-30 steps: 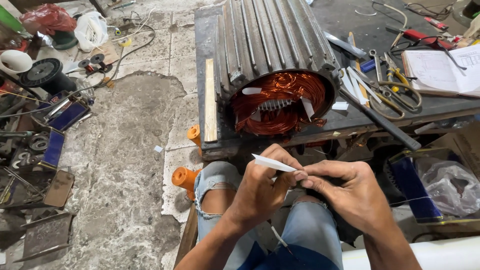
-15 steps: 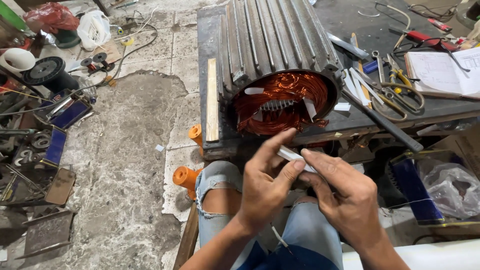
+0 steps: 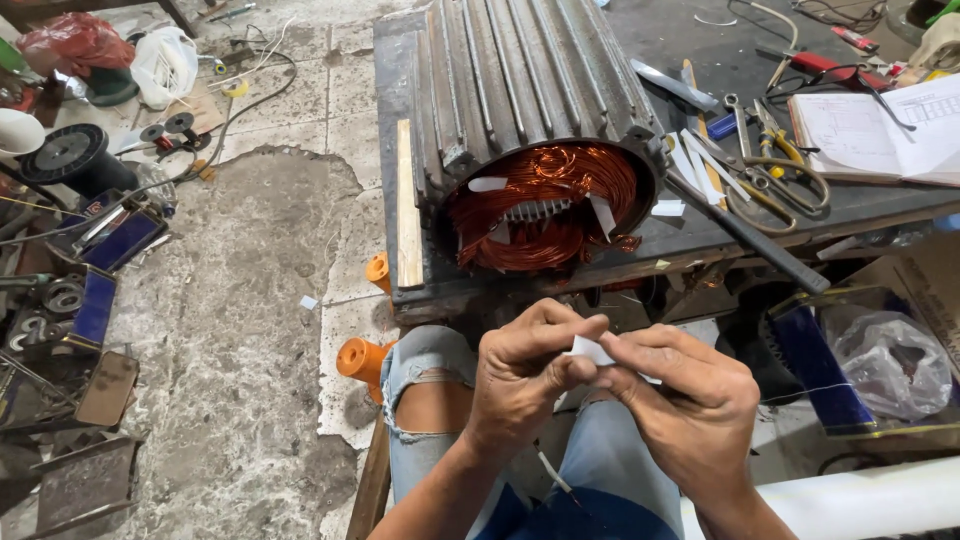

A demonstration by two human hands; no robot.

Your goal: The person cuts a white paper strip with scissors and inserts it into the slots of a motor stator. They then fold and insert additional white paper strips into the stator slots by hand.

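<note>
Where a second ago it stuck out long, the small white paper strip [image 3: 592, 351] now shows shorter. Left hand [image 3: 525, 375] and right hand [image 3: 680, 395] fingertips pinch it together (apparently folding), below the finned grey motor stator [image 3: 530, 110].

White paper strip [image 3: 592, 350] pinched between two hands

The strip is small, thin and white, mostly hidden: only a short piece shows between the left hand [image 3: 525, 375] and the right hand [image 3: 680, 395], whose fingers [image 3: 575, 330] close on it above the person's lap, just in front of the surface's [image 3: 880, 205] edge.
</note>
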